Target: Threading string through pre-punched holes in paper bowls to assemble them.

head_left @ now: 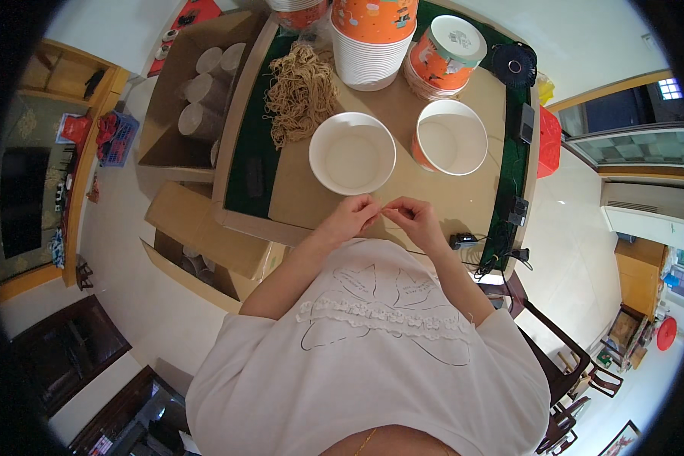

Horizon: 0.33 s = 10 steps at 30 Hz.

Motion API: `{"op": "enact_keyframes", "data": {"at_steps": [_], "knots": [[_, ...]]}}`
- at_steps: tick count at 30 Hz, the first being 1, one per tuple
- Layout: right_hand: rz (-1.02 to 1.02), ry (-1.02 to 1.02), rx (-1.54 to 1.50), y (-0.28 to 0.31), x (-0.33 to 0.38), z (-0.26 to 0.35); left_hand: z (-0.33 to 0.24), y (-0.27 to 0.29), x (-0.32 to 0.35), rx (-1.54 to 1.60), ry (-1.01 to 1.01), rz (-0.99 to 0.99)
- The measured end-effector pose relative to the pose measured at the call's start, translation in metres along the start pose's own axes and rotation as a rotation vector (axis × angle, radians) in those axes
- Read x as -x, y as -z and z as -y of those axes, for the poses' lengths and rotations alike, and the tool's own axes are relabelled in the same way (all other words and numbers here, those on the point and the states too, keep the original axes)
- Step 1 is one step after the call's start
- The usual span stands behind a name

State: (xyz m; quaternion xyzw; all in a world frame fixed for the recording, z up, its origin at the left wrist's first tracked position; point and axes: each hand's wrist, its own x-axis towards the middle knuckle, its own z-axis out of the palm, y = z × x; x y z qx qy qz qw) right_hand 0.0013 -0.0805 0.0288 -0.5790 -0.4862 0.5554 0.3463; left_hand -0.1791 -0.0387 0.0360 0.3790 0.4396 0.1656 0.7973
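My left hand [353, 216] and my right hand [416, 219] almost meet at the table's near edge, both in a pinch. Whatever their fingertips hold is too small to make out. Just beyond them a white paper bucket [324, 176] stands upright, its open top toward me, with nothing visible inside. To its right is a second open paper bucket [469, 169], slightly tilted, with orange print on its outside. A heap of tangled brown twine [302, 91] lies to the left behind the first bucket.
Farther back rise a stack of orange-and-white paper buckets [367, 57] and a bucket with a lid [456, 38]. A black round fan-like device [514, 65] and cables line the right edge. Cardboard boxes [171, 99] holding clear cups stand left of the table [243, 220].
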Motion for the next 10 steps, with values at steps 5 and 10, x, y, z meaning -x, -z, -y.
{"op": "enact_keyframes", "data": {"at_steps": [5,10], "knots": [[-0.003,-0.001,-0.037,-0.001,0.000,0.006,-0.003,0.001,0.003,0.002,0.014,-0.019],[0.015,-0.047,-0.091,0.000,0.000,0.011,-0.002,0.005,0.004,0.010,0.002,0.011]]}}
